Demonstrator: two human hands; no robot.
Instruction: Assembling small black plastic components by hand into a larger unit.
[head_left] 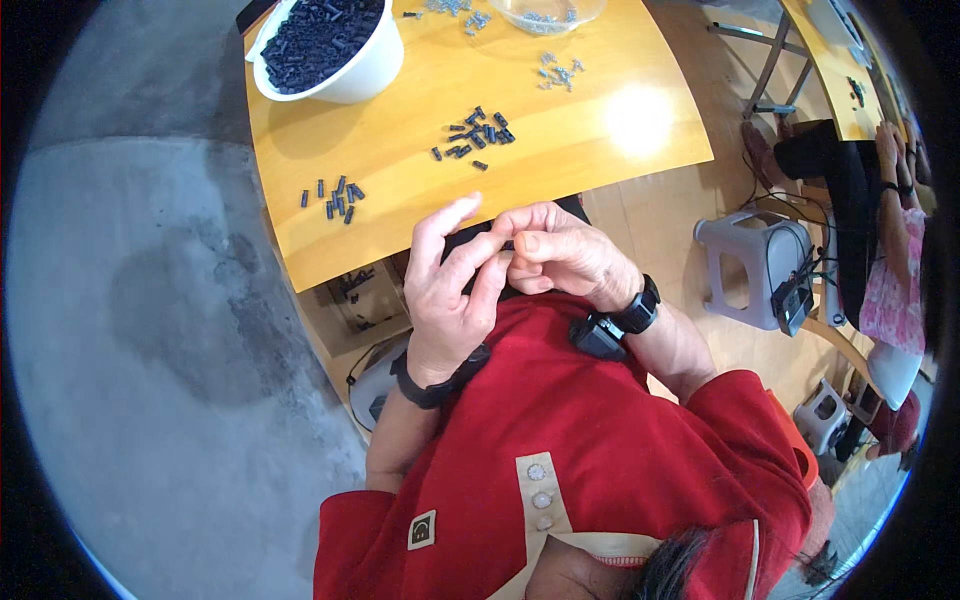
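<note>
My left hand [450, 285] and my right hand [575, 255] meet just off the table's near edge, above my lap. A small black part [508, 246] shows between their fingertips, mostly hidden. The right thumb and index finger are pinched on it, and the left fingertips press it from the other side; the left thumb points away. Beyond my hands lies a loose pile of short black cylindrical parts [480, 138]. A smaller group of the same parts [340, 200] lies to the left, near the table's edge.
On the yellow wooden table [400, 215], a white tub [375, 65] full of black parts stands far left. Small silver metal pieces [560, 73] lie near a clear bowl [580, 22]. At right, a grey plastic stool [745, 270] stands near another person [890, 270] at a second table.
</note>
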